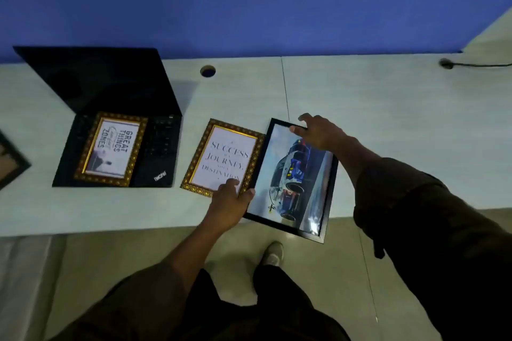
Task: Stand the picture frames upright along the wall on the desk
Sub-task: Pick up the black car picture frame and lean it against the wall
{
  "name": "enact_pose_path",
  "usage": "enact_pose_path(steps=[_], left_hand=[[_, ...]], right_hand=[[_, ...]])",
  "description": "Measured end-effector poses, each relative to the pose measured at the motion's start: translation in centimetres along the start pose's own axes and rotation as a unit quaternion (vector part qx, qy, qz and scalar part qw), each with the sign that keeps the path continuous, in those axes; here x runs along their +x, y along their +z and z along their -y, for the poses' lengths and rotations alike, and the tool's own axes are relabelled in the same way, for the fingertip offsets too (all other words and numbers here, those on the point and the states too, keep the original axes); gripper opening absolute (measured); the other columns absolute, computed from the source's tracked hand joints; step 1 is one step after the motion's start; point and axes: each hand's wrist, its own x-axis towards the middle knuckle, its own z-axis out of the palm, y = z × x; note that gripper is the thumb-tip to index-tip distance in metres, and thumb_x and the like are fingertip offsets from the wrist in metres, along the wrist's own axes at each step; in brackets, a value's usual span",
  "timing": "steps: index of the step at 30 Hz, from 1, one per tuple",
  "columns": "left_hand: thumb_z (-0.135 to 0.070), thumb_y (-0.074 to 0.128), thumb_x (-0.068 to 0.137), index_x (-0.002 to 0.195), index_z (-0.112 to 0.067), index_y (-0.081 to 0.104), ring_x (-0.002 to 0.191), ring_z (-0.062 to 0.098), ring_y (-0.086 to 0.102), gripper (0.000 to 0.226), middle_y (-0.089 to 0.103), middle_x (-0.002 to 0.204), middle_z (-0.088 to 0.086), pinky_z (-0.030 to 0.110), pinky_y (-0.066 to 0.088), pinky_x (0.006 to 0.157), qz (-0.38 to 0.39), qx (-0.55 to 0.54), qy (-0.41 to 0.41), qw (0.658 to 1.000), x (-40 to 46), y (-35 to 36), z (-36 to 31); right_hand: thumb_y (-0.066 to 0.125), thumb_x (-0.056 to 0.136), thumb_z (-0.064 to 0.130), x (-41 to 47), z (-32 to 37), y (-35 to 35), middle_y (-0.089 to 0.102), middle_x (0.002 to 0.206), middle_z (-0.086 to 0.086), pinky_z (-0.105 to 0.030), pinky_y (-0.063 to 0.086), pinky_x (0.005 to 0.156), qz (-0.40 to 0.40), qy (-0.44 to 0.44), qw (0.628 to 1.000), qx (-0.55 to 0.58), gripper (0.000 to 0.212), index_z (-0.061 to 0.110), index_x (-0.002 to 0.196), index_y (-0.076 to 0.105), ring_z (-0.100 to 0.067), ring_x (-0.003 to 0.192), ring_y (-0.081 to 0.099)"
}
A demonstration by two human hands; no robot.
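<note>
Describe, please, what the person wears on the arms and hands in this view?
Both hands are bare: the left hand and the right hand show no gloves, and no rings or watch can be made out. Each arm has a dark, loose long sleeve pushed up the forearm, the left sleeve bunched lower down, the right sleeve ending short of the wrist.

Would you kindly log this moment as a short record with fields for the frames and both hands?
car frame: black car frame, near end past the desk edge
left hand: left hand grips its near left edge
right hand: right hand grips its far edge
Success frame: gold Success frame, flat on desk
Great Things frame: gold Great Things frame, flat on open laptop
standing at wall: none
</note>
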Motion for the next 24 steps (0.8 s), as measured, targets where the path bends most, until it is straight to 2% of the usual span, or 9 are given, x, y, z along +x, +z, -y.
enact_pose_path(steps=[2, 4, 7, 9, 13, 14, 18, 21, 24], left_hand=[[-0.049, 0.057, 0.092, 0.122, -0.007, 0.056, 0.114, 0.034, 0.06, 0.052, 0.065, 0.119, 0.016, 0.039, 0.047, 0.092, -0.025, 0.002, -0.034, 0.999, -0.6, 1.6, 0.3], [-0.047, 0.057, 0.094, 0.114, -0.006, 0.059, 0.112, 0.033, 0.061, 0.045, 0.066, 0.114, 0.014, 0.037, 0.044, 0.088, -0.03, -0.045, -0.101, 0.993, -1.8, 3.1, 1.0], [-0.052, 0.054, 0.092, 0.106, -0.01, 0.062, 0.108, 0.035, 0.065, 0.045, 0.068, 0.116, 0.018, 0.041, 0.049, 0.092, 0.008, -0.138, -0.193, 0.971, -2.1, 5.4, 1.6], [-0.054, 0.053, 0.093, 0.107, -0.014, 0.063, 0.097, 0.029, 0.066, 0.044, 0.07, 0.11, 0.015, 0.037, 0.05, 0.084, 0.046, -0.199, -0.242, 0.948, -2.5, 6.9, 1.4], [-0.049, 0.058, 0.094, 0.099, -0.024, 0.062, 0.098, 0.02, 0.058, 0.026, 0.063, 0.101, 0.001, 0.03, 0.044, 0.072, 0.102, -0.294, -0.245, 0.918, -2.7, 9.6, -0.2], [-0.047, 0.058, 0.095, 0.102, -0.024, 0.062, 0.102, 0.02, 0.057, 0.024, 0.063, 0.105, 0.0, 0.03, 0.045, 0.073, 0.111, -0.315, -0.241, 0.911, -2.7, 10.0, -0.7], [-0.052, 0.058, 0.092, 0.119, -0.023, 0.061, 0.114, 0.02, 0.059, 0.039, 0.062, 0.127, 0.003, 0.039, 0.043, 0.1, 0.137, -0.383, -0.255, 0.877, -2.0, 11.0, -1.3], [-0.054, 0.062, 0.086, 0.124, -0.022, 0.063, 0.112, 0.022, 0.062, 0.05, 0.063, 0.131, 0.006, 0.041, 0.044, 0.105, 0.132, -0.414, -0.263, 0.862, -1.9, 11.5, -1.3], [-0.056, 0.067, 0.077, 0.124, -0.022, 0.063, 0.114, 0.027, 0.062, 0.058, 0.062, 0.132, 0.006, 0.044, 0.042, 0.109, 0.133, -0.416, -0.261, 0.861, -2.4, 11.5, -1.6]], right_hand=[[0.04, 0.092, 0.07, 0.7, -0.8, 0.5, 0.053, 0.139, -0.016, -0.052, 0.045, 0.103, 0.017, -0.002, 0.999, -0.042, 0.073, 0.022, 0.147, 0.039, -0.037, 0.127, 0.054], [0.04, 0.093, 0.068, 1.4, -1.7, 1.3, 0.051, 0.139, -0.017, -0.053, 0.046, 0.101, 0.042, 0.002, 0.997, -0.071, 0.07, 0.022, 0.147, 0.039, -0.04, 0.126, 0.053], [0.041, 0.095, 0.064, 2.5, -2.9, 2.0, 0.049, 0.14, -0.018, -0.053, 0.045, 0.102, 0.04, -0.001, 0.994, -0.104, 0.067, 0.023, 0.148, 0.039, -0.041, 0.127, 0.051], [0.041, 0.097, 0.061, 2.9, -3.3, 2.1, 0.048, 0.143, -0.019, -0.052, 0.043, 0.102, 0.043, -0.015, 0.989, -0.143, 0.065, 0.022, 0.149, 0.038, -0.041, 0.13, 0.049], [0.04, 0.099, 0.055, 3.4, -3.7, 2.4, 0.052, 0.139, -0.02, -0.049, 0.043, 0.101, 0.025, -0.038, 0.981, -0.188, 0.062, 0.02, 0.149, 0.037, -0.04, 0.126, 0.052], [0.041, 0.099, 0.054, 3.6, -3.7, 2.5, 0.052, 0.139, -0.02, -0.049, 0.043, 0.102, 0.024, -0.038, 0.982, -0.183, 0.062, 0.019, 0.149, 0.037, -0.04, 0.126, 0.052], [0.046, 0.096, 0.053, 3.4, -4.1, 2.6, 0.05, 0.14, -0.02, -0.051, 0.044, 0.101, 0.012, -0.023, 0.99, -0.14, 0.068, 0.021, 0.153, 0.03, -0.041, 0.128, 0.05], [0.047, 0.094, 0.06, 2.8, -5.0, 2.3, 0.047, 0.139, -0.022, -0.051, 0.041, 0.102, 0.008, 0.008, 0.991, -0.134, 0.073, 0.021, 0.153, 0.03, -0.043, 0.128, 0.048], [0.047, 0.093, 0.064, 1.9, -6.6, 2.1, 0.046, 0.135, -0.023, -0.052, 0.042, 0.104, -0.001, 0.054, 0.993, -0.102, 0.071, 0.013, 0.143, 0.044, -0.046, 0.124, 0.051]])
